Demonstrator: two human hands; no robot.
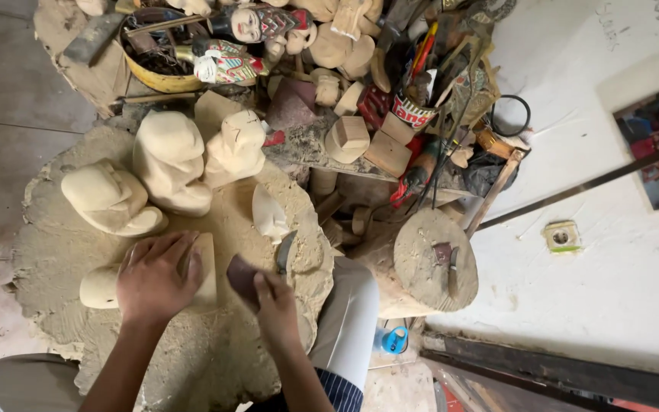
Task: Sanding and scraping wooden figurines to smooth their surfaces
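Observation:
My left hand (155, 276) presses flat on a pale carved wooden piece (102, 287) lying on a round sawdust-covered work block (215, 358). My right hand (274, 299) grips a dark brown sanding pad (241, 275) held against the right edge of that piece. A metal blade (285, 252) lies just beyond my right hand. Three unpainted carved heads stand further back: one at the left (110, 200), a tall one (168, 160) and one with pencil marks (236, 149). A small pale wood shard (270, 215) leans beside them.
A yellow bowl (163, 78) of tools, painted puppet heads (257, 23) and many wood blanks crowd the back. A smaller wood stump (432, 259) with a tool on it stands to the right. A white wall (596, 290) rises at right. My knee (348, 320) is beside the block.

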